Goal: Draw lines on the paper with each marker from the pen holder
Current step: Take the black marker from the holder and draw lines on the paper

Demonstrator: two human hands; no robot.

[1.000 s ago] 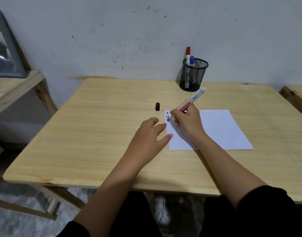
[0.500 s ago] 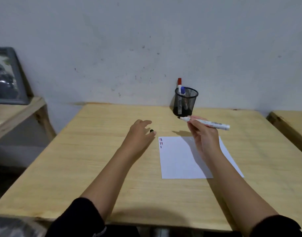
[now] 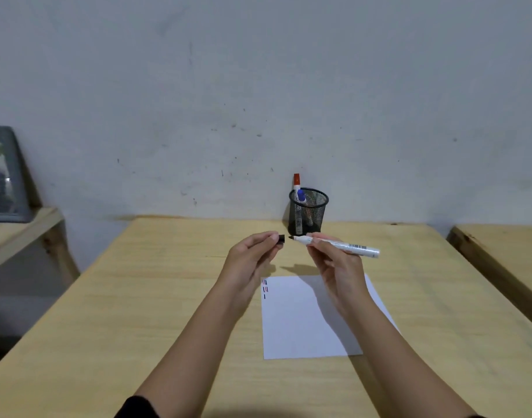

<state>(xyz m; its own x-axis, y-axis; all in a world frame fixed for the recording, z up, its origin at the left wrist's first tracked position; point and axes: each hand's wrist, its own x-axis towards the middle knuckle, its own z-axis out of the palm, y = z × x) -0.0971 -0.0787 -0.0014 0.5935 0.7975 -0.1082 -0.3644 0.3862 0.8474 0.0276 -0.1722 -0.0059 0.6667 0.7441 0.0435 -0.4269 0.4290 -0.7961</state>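
Observation:
My right hand holds a white marker level above the table, its dark tip pointing left. My left hand pinches the black cap a short gap from that tip, its mouth facing the tip. Below the hands lies the white paper with short blue, red and black lines at its top left corner. At the table's far edge stands the black mesh pen holder with a red-capped marker and a blue-capped marker in it.
The wooden table runs up to a grey wall. A second wooden table stands close on the right. On the left, a lower wooden shelf carries a framed picture.
My right hand lifted the marker off the paper and turned it level. My left hand picked the black cap up from the table and brought it up facing the tip. The view tilted upward.

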